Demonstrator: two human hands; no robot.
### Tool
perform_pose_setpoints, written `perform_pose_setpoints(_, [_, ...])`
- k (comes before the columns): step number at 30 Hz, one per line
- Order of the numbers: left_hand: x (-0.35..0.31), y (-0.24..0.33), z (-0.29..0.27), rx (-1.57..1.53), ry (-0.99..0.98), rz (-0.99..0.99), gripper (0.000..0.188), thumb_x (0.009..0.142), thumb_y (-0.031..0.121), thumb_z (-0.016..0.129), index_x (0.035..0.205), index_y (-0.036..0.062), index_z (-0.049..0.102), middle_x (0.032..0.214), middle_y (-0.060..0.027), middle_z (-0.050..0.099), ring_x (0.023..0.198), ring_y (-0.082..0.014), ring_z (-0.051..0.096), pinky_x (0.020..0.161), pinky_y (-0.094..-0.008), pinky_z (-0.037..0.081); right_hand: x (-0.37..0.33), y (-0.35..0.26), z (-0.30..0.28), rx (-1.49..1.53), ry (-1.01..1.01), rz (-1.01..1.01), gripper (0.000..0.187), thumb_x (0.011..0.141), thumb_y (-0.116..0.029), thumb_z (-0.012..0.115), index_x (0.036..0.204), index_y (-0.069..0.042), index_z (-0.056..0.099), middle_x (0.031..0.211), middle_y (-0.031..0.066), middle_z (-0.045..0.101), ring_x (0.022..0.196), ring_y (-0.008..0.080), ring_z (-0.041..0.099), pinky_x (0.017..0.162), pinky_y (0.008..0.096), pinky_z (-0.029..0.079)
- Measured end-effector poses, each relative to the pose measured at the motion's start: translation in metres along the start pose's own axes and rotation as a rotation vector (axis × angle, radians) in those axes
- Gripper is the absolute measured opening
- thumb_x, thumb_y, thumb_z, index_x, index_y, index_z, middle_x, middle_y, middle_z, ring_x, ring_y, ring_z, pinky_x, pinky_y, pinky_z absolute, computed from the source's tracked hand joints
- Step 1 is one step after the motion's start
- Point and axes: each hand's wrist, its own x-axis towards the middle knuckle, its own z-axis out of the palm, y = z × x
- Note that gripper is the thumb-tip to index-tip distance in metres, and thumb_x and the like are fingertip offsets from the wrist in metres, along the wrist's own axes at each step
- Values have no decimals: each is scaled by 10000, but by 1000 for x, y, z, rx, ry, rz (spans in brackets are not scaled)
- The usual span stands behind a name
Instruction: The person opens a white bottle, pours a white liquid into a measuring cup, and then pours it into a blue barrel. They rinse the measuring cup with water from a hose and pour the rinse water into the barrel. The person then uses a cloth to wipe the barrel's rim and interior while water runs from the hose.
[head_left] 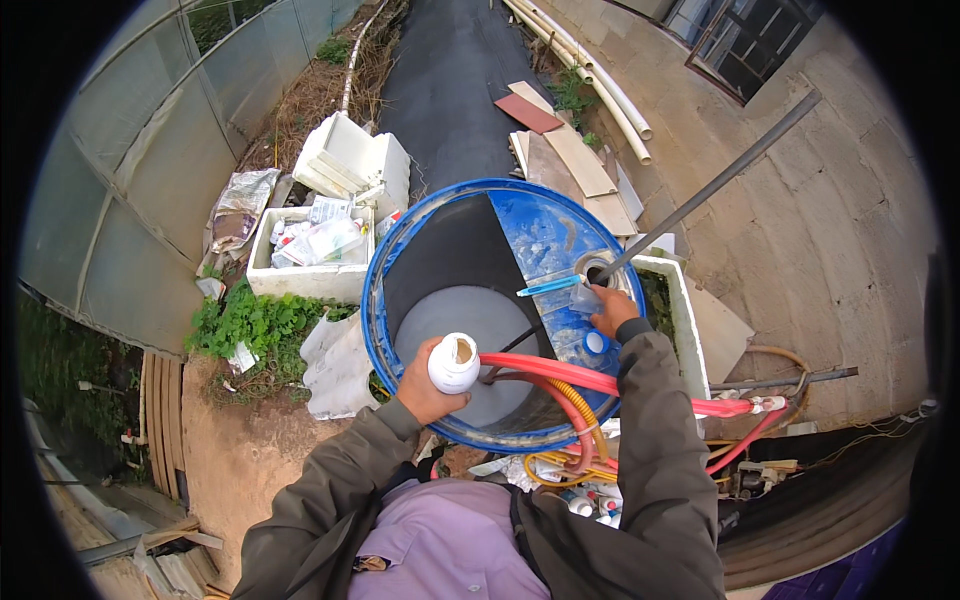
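Observation:
My left hand (425,385) is closed round a white plastic bottle (454,366) with its mouth uncapped, above the near left rim of a big blue barrel (487,184). Cloudy grey liquid (455,315) lies inside the barrel. A blue half lid (540,225) covers its right side. Over that lid, my right hand (610,312) grips a small clear plastic cup (584,299). Beside the cup is a slim light-blue object (548,287) whose kind I cannot make out. A blue cap (597,342) sits on the lid close to my right hand.
A grey pole (720,183) slants up from the lid's round opening. Red hose (550,372) and yellow hose (575,400) cross the near right rim. A white foam box (310,280) of bottles and bags stands left; boards (570,160) lie beyond the barrel.

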Motion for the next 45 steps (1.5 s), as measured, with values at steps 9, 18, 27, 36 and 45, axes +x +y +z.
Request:
perform_pose_setpoints(9, [22,46,-36,156,68,154,894,620,146,869,1375,19,406,1223,-132,622,1144,-240,627,995,-370,493,-39,-76,-54,477,358,-68,587,798,-210,813,1303,-11,588,1185,215,674,1095,380,642,960,476,502])
perform_pose_setpoints(18, [47,60,-73,98,86,179,894,621,164,864,1373,16,403,1216,-143,617,1133,-252,620,984,-383,490,-72,-179,33,1224,-92,192,547,890,-183,726,1348,31,518,1060,156,697,827,167,675,734,304,539])
perform_pose_setpoints(27, [59,87,-85,205,28,254,902,619,185,856,1382,23,403,1233,-182,621,1152,-314,632,993,-400,492,-94,-212,-42,1841,-78,-152,618,844,-222,795,1331,-35,464,1085,163,673,800,172,668,718,300,558])
perform_pose_setpoints(36, [72,148,-109,344,25,367,890,610,207,848,1372,26,426,1207,-201,629,1145,-340,633,988,-408,494,-92,-212,-76,1899,-2,-376,623,937,-344,692,1412,8,493,1119,147,664,962,217,663,862,362,550])
perform_pose_setpoints(45, [66,205,-116,539,-29,462,839,620,197,817,1353,31,443,1169,-188,635,1112,-351,643,976,-402,503,-101,-211,-113,1682,26,-406,653,844,-98,732,1428,-4,454,1183,143,651,1063,246,667,956,403,529])
